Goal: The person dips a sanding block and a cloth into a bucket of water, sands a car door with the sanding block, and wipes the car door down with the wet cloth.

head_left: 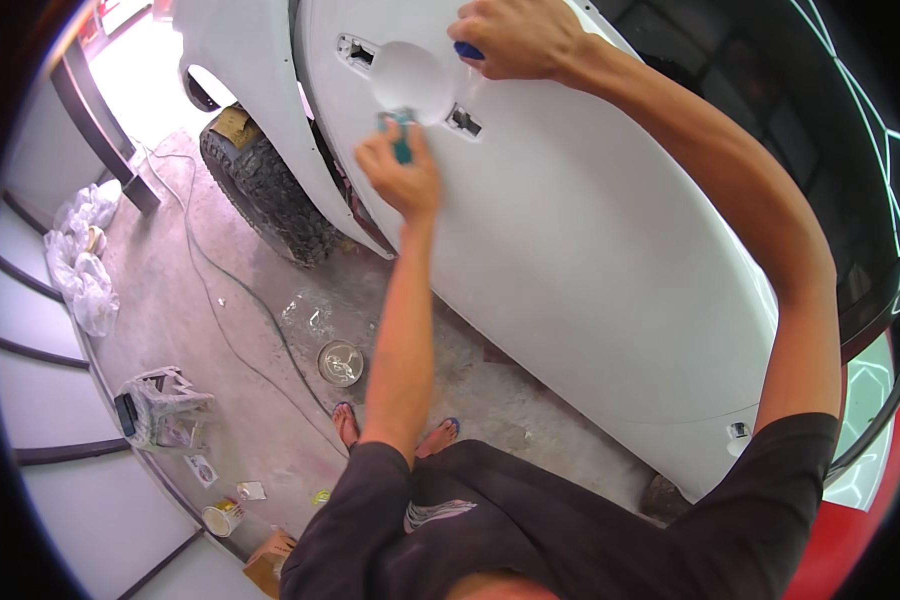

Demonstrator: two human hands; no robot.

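Head view: left grip (406, 182) is closed on a teal pad (402, 148), probably light and rather stiff, best held by its sides; right grip (526, 38) holds a blue object (468, 50).

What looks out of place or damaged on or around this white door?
The white door shows no outer handle: an upper-left opening and a lower-right opening sit exposed beside the round recess, where one would normally mount. Also, a brown piece rests on the tire, an odd spot.
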